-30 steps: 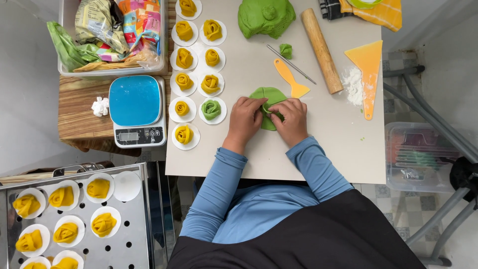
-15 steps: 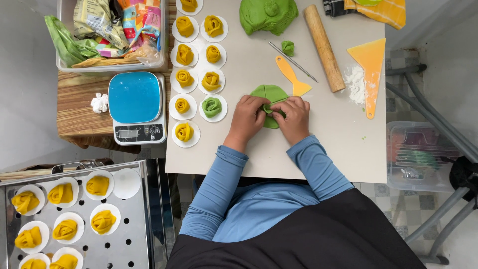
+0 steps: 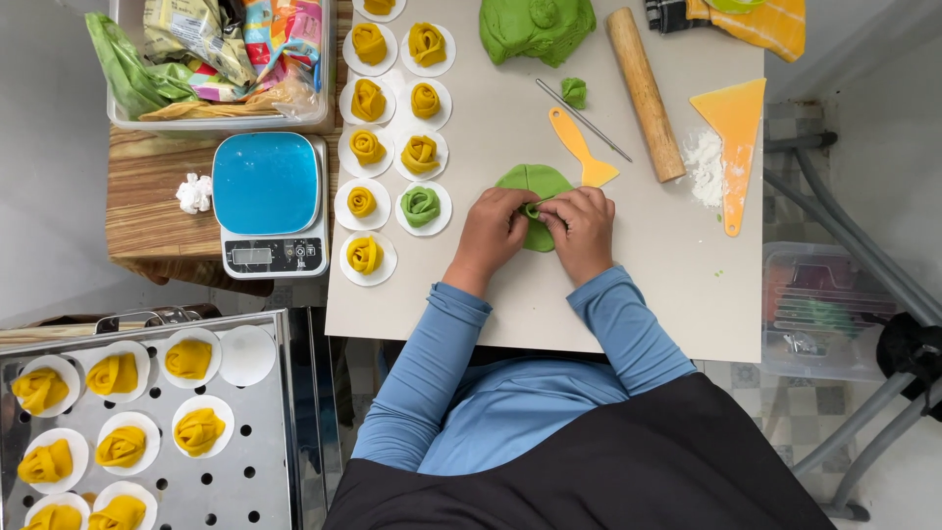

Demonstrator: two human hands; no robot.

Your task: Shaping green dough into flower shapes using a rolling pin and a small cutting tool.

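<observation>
Both hands rest on a flat round of green dough (image 3: 535, 183) on the grey table (image 3: 677, 285). My left hand (image 3: 493, 229) and my right hand (image 3: 581, 224) pinch its near edge between the fingers, rolling it up. A yellow scraper (image 3: 581, 147) and a thin metal rod (image 3: 583, 120) lie just beyond the dough. A wooden rolling pin (image 3: 644, 90) lies further right. A large lump of green dough (image 3: 536, 27) sits at the far edge.
Several yellow dough roses and one green rose (image 3: 421, 205) sit on white paper rounds left of my hands. A blue kitchen scale (image 3: 270, 202) stands on a wooden board. A perforated steel tray (image 3: 157, 481) with yellow roses is lower left. Flour (image 3: 703, 163) and an orange scraper (image 3: 734, 137) lie right.
My hands have kept rolling the near edge of the green dough round; the roll is slightly tighter. Nothing else on the table has moved.
</observation>
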